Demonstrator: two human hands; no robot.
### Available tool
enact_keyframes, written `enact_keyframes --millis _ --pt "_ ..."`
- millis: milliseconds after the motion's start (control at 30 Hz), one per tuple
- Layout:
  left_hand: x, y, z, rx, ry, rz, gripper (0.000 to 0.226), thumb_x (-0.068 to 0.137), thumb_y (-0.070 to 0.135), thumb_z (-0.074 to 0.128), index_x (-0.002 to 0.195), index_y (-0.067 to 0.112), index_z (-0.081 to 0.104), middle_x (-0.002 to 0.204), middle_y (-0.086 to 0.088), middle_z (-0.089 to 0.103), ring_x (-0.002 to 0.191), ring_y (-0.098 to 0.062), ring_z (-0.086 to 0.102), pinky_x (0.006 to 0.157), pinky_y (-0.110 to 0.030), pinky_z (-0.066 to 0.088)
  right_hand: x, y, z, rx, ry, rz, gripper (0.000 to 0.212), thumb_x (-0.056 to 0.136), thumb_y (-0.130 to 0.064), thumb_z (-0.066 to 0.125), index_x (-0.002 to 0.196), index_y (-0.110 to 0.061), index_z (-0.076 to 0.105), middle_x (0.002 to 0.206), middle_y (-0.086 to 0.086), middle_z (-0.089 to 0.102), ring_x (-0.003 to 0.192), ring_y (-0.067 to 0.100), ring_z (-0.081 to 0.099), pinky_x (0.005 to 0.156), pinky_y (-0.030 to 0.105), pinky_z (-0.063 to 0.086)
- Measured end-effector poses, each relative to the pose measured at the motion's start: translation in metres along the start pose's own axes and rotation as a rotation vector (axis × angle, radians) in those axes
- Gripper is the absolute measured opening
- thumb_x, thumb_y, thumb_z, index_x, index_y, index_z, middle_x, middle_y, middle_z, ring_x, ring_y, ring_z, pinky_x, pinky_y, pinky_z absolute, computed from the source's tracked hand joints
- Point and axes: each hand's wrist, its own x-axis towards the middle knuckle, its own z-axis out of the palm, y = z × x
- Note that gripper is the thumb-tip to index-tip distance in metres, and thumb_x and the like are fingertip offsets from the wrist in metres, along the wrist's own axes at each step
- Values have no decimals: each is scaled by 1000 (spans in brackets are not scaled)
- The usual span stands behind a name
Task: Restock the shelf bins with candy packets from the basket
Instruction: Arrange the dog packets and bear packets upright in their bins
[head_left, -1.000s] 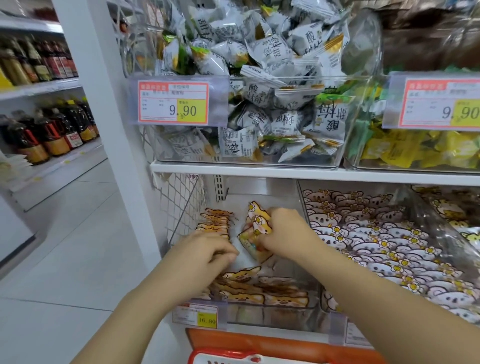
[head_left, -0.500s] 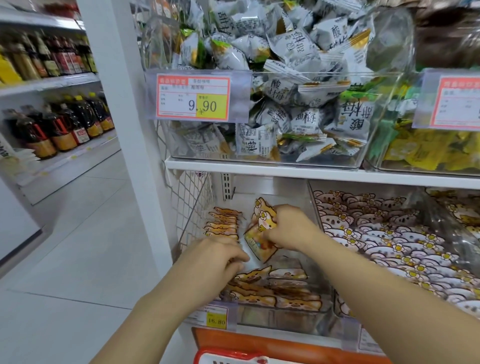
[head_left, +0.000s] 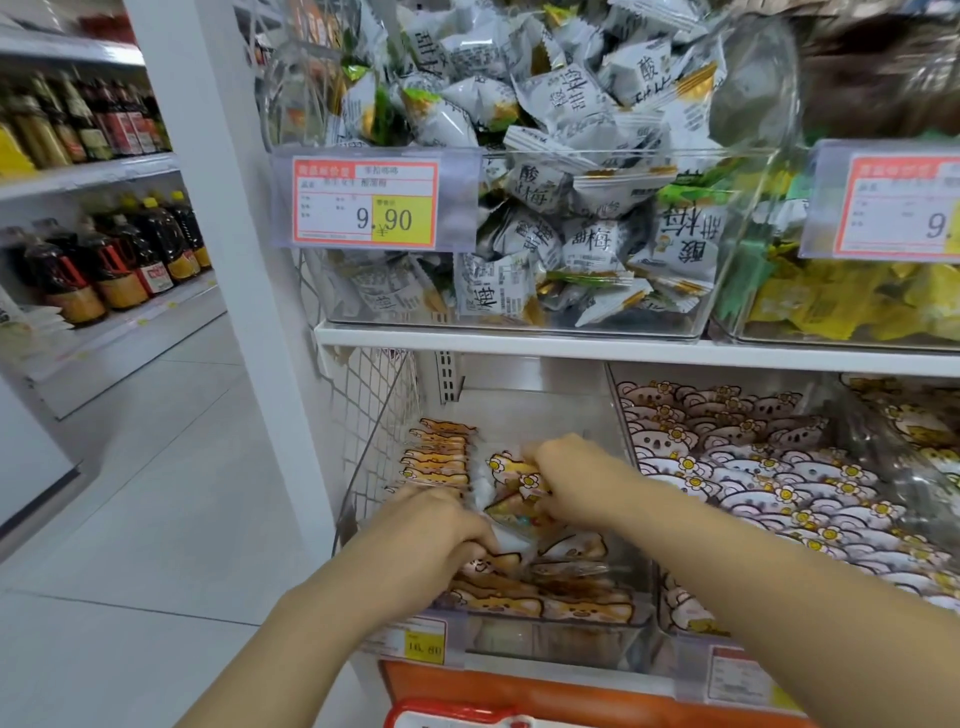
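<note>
Well, white shelf (head_left: 623, 349), perhaps tiled floor (head_left: 156, 493).

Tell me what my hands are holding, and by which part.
The right hand pinches a small bunch of orange packets by the upper right edge. The left hand grips the bunch's lower left corner.

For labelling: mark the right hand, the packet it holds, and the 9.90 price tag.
right hand (head_left: 576, 480): head view, back of the hand.
packet (head_left: 511, 473): head view, its printed front.
9.90 price tag (head_left: 365, 202): head view, middle of the label.
</note>
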Motion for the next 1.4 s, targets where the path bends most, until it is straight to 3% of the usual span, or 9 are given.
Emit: enact_keyframes --millis 267,400,467,600,767,933,1200,1333,1400 --pt "-2 -7 6 -86 60 14 23 95 55 54 113 53 69 94 24 53 102 -6 43 93 -29 35 -5 -8 -7 -119 -73 -256 17 87 -13 68 100 -20 62 93 4 62 88 26 58 64 29 34" --pt "-13 -6 -11 -193 86 65 41 80 77 48 106 54 71 97 33 58 100 5 43 91 -23 36 -1 -7 -3 -57 -52 -227 17 81 -23 74 88 -21 59 85 2 62 83 27 61 67 35 51" --pt "-17 -9 -21 -377 200 -14 8 88 52 63 92 53 70 98 29 61 97 2 56 84 -16 43 1 -8 2 -27 -35 -187 17 80 -29 75 81 -19 60 80 4 62 80 29 61 69 40 56" --pt "-24 -6 -29 -396 289 -85 24 88 27 75 81 48 66 92 24 63 88 -2 60 74 -13 44 4 -3 9 21 -49 -170 26 81 -40 77 81 -17 65 78 5 65 76 27 61 71 42 55" --pt "-21 20 -27 57 73 -41 27 94 49 60 119 43 67 111 20 65 107 1 55 95 -26 44 0 2 -1 136 -142 -266 34 88 -33 73 119 -23 67 112 -4 66 95 15 55 80 30 42" --pt "-4 41 -20 367 51 -96 27 101 43 51 121 30 62 115 4 67 113 -22 58 96 -30 39 -5 4 0 148 -156 -297 12 90 -27 69 98 -18 68 91 2 66 83 21 56 76 38 49" --pt "-23 20 -25 -145 243 -209 33 87 52 68 114 47 52 89 28 66 90 7 55 78 -23 47 -3 -8 1 221 -104 -203 35 86 -50 71 71 -23 55 69 -2 52 66 18 48 61 34 35" --pt "2 27 -21 58 184 -121 56 90 53 65 140 43 42 137 21 50 126 -8 48 100 -32 44 -1 -18 9 183 -148 -149 39 89 -50 67 114 -19 69 108 7 68 96 23 61 79 34 50" --pt "19 26 -20 -52 -7 -158 62 89 50 69 144 40 44 140 15 55 126 -11 53 102 -37 47 0 -12 5 138 -219 -114 41 92 -45 66 123 -18 65 101 1 66 90 20 61 70 29 46"
